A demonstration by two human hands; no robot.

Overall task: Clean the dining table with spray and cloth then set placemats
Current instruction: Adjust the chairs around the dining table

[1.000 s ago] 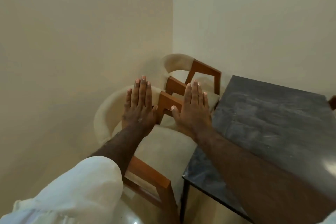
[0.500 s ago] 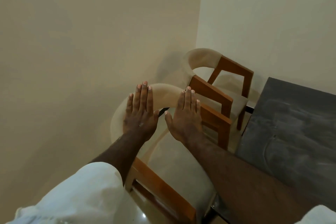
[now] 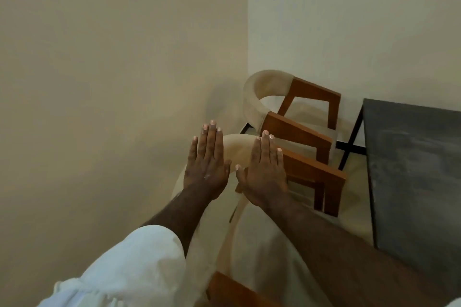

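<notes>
A plain cream wall (image 3: 99,70) fills the left side and is met by a second wall at a corner. One loose white sleeve (image 3: 129,269), of soft creased cloth, is seen at the lower left on the left forearm; the right forearm is bare.

Two hands are held out side by side, backs up. The left grip (image 3: 205,169) is released, with its fingers straight and together and nothing held. The right grip (image 3: 265,177), just beside it, is likewise flat and empty. Whether either touches the chair below cannot be told.

Two chairs are counted, alike in make, with curved cream padded backs, angular brown wooden arms and pale seats. The near chair (image 3: 311,169) is partly covered by the hands, and the far chair (image 3: 259,87) is set in the corner.

One counter (image 3: 411,169) is seen at the right edge, just beside the chairs. Its dark grey top is flat, mottled and straight-edged, and it is carried on thin black legs.
</notes>
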